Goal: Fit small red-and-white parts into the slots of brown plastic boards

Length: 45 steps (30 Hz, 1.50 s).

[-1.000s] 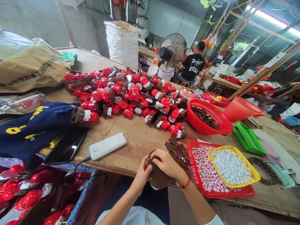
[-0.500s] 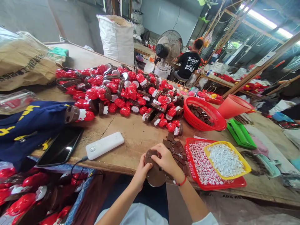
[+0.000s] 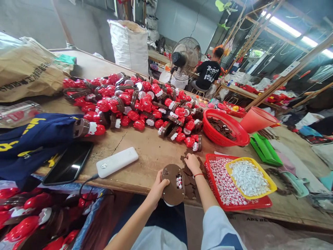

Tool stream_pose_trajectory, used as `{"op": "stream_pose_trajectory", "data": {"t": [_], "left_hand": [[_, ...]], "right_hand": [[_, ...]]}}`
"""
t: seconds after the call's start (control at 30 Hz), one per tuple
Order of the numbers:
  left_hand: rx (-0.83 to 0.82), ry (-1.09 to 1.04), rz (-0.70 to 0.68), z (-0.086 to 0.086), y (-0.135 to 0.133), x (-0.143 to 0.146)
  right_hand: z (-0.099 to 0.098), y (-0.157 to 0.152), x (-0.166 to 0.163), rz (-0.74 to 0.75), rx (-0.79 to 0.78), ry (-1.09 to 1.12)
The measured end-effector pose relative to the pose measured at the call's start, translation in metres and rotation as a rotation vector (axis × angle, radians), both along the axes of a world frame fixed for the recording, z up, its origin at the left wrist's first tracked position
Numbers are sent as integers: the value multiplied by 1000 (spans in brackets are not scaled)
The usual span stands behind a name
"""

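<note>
My left hand (image 3: 159, 187) grips a toy by the edge of its round brown base (image 3: 170, 192), which faces up. A rectangular opening in that base holds small red and white pieces (image 3: 179, 182). The rest of the toy is hidden beneath. To its right, my right hand (image 3: 193, 164) reaches onto a pile of flat brown plastic pieces (image 3: 191, 189), fingers bent together and pointing down. What they pinch, if anything, cannot be made out.
Red, white and brown toys (image 3: 137, 104) are heaped behind my hands. At right stand a red tray (image 3: 212, 184), a yellow tray (image 3: 273, 189) and a red basket (image 3: 241, 139). A white power bank (image 3: 117, 162) and a phone (image 3: 69, 163) lie left. A person (image 3: 208, 74) sits beyond a fan (image 3: 186, 57).
My right hand has left the base and moved up and right to the brown pieces. The opening with the small pieces now shows. My left hand keeps hold of the toy.
</note>
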<state>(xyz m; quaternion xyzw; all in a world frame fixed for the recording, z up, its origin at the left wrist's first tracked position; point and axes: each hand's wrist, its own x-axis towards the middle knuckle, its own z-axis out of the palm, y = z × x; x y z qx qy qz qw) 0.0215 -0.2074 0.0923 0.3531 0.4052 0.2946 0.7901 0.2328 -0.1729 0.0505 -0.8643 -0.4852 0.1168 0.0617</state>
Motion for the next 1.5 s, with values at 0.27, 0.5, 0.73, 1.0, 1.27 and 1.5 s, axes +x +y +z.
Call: {"op": "stream_pose_trajectory", "data": {"t": [0.27, 0.5, 0.73, 1.0, 1.27, 1.5], "left_hand": [[-27, 32, -88, -8, 3, 0], [-3, 41, -64, -3, 2, -4], [23, 49, -63, 0, 1, -1], [-13, 33, -49, 2, 1, -3], [-38, 1, -48, 0, 5, -3], [-14, 65, -96, -4, 4, -4]], "right_hand": [[1, 3, 15, 20, -243, 19], [9, 0, 8, 69, -310, 12], [19, -2, -12, 142, -187, -48], [18, 2, -18, 137, -163, 31], [37, -30, -11, 85, 176, 156], [30, -50, -33, 161, 323, 525]]}}
